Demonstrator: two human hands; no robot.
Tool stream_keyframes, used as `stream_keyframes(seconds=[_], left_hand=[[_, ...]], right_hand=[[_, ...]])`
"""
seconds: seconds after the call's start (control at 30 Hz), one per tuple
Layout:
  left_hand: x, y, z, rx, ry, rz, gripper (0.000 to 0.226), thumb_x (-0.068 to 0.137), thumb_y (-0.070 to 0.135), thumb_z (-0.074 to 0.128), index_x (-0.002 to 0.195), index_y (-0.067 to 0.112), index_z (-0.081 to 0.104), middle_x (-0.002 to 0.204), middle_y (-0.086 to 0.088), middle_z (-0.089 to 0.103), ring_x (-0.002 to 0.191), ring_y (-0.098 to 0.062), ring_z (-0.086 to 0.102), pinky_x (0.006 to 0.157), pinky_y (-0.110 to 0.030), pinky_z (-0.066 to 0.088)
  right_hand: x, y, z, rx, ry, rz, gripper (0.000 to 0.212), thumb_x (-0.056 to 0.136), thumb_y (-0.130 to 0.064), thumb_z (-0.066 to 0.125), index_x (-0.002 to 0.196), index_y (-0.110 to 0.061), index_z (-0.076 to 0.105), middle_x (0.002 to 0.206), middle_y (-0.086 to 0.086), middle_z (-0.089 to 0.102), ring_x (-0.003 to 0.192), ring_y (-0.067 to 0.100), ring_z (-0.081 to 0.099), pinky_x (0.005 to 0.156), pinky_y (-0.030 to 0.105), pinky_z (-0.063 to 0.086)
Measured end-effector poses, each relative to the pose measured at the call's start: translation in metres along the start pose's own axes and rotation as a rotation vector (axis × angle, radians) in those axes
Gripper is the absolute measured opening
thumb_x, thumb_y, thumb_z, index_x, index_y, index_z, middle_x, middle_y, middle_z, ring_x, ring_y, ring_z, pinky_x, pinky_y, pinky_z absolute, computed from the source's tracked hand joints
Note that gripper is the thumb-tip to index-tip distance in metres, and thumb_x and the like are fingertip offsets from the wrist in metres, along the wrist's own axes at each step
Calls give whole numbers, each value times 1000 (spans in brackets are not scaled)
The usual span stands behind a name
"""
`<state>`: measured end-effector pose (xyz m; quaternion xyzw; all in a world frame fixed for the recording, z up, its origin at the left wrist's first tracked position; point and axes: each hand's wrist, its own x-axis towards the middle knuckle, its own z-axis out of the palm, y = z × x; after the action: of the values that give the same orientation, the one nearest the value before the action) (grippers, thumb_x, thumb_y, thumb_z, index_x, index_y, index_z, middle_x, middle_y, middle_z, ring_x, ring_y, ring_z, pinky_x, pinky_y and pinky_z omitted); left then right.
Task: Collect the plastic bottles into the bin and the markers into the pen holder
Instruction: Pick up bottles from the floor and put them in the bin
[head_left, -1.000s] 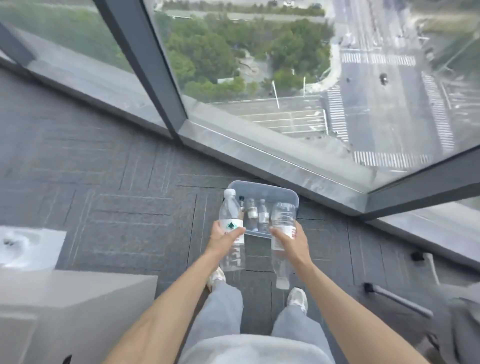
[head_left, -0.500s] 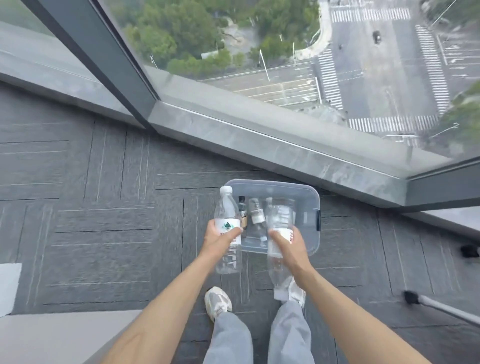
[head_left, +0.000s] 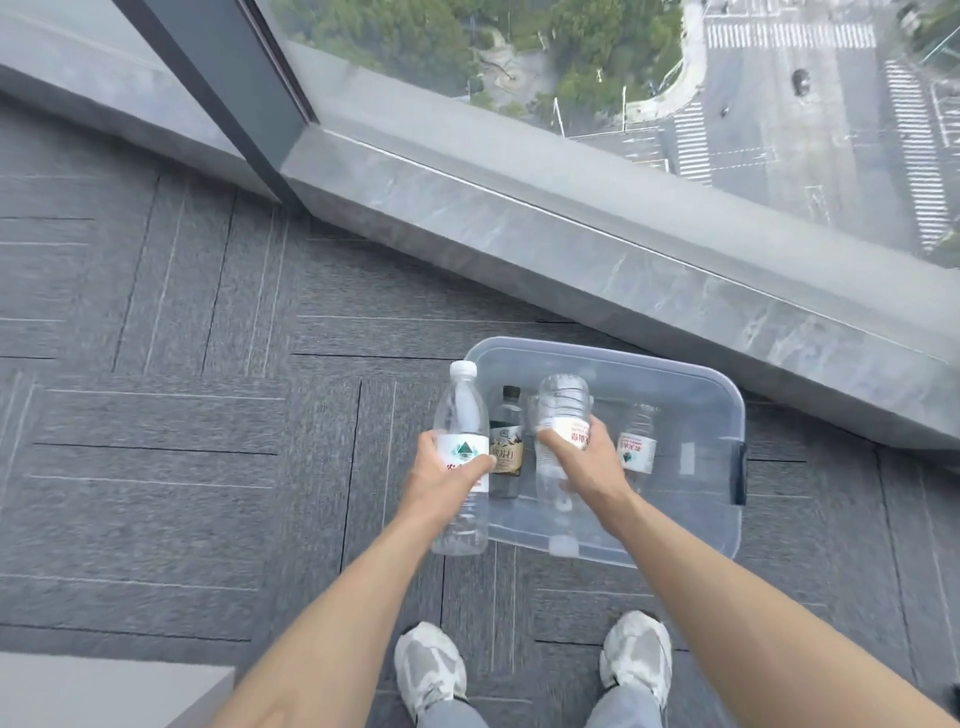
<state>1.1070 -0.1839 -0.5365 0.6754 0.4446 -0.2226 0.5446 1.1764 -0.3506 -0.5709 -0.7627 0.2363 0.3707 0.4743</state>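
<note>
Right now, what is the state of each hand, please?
Left hand: holding the white-capped bottle.
Right hand: holding the cap-down bottle.

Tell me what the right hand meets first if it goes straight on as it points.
The right hand, gripping a clear bottle, points forward over the bin. Its way looks free up to the bin's far wall; if held higher, the stone sill comes first. Height is unclear.
</note>
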Motion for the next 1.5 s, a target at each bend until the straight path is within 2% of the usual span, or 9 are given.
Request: stream_keyframes(seconds=[0.1, 0.2, 0.27, 0.47, 0.6, 0.73, 0.83, 1.1, 1.5], left_hand=[[12, -9, 3, 6, 0, 21, 60, 80, 34, 73, 127, 27, 37, 101, 6, 59, 86, -8, 58, 60, -23, 42], [15, -19, 2, 42, 22, 39, 65, 79, 34, 74, 130, 25, 36, 101, 5, 59, 86, -9, 60, 62, -24, 45], [13, -24, 0, 71, 29, 32, 67, 77, 34, 75, 131, 25, 36, 99, 4, 61, 86, -11, 62, 66, -28, 50], [-10, -12, 6, 87, 24, 12, 60, 78, 31, 75, 125, 24, 38, 95, 6, 57, 81, -7, 57, 60, -24, 43], [-26, 5, 19, 103, 16, 7, 62, 75, 36, 76, 124, 25, 40, 106, 0, 61, 92, -17, 60, 80, -35, 52], [-46, 23, 37, 119, -29, 37, 63, 77, 33, 76, 128, 21, 41, 106, 0, 60, 90, -14, 57, 70, -27, 42], [-56, 32, 50, 143, -65, 43, 63, 78, 35, 76, 128, 23, 39, 102, 3, 59, 84, -9, 57, 63, -24, 42], [-42, 35, 68, 222, -59, 15, 72, 76, 41, 77, 130, 22, 34, 106, -2, 60, 89, -18, 62, 71, -32, 52], [12, -4, 104, 273, -37, -133, 80, 80, 50, 60, 142, 17, 21, 141, -13, 45, 124, -34, 48, 105, -50, 39]], right_hand=[[14, -1, 9, -3, 7, -3, 69, 80, -44, 73, 138, -23, 41, 123, 4, 62, 103, 19, 63, 94, 47, 53], [20, 3, 10, -20, 77, 46, 91, 85, -51, 66, 156, -21, 17, 155, 8, 37, 137, 30, 42, 110, 48, 36], [17, 7, 6, -64, 106, 88, 87, 90, -49, 59, 157, -21, 12, 159, 8, 31, 144, 32, 32, 115, 48, 27], [-23, 6, -19, -166, 43, 78, 66, 94, -34, 54, 153, -22, 27, 122, 2, 58, 106, 23, 52, 93, 35, 40], [-58, 3, -39, -148, 3, 113, 67, 94, -38, 53, 153, -20, 27, 142, 4, 53, 129, 26, 48, 99, 35, 34], [-85, 1, -52, -97, -11, 113, 69, 94, -41, 55, 154, -20, 27, 144, 2, 53, 135, 24, 43, 105, 37, 32], [-98, -1, -64, -72, -6, 98, 69, 93, -41, 56, 153, -20, 28, 142, 3, 54, 132, 23, 46, 104, 36, 34], [-108, 5, -84, -9, 77, 43, 63, 95, -37, 54, 152, -21, 33, 135, -1, 59, 120, 17, 53, 96, 32, 35], [-82, 36, -76, 28, 74, 26, 54, 95, -34, 56, 146, -24, 42, 117, -9, 61, 107, 10, 55, 88, 27, 36]])
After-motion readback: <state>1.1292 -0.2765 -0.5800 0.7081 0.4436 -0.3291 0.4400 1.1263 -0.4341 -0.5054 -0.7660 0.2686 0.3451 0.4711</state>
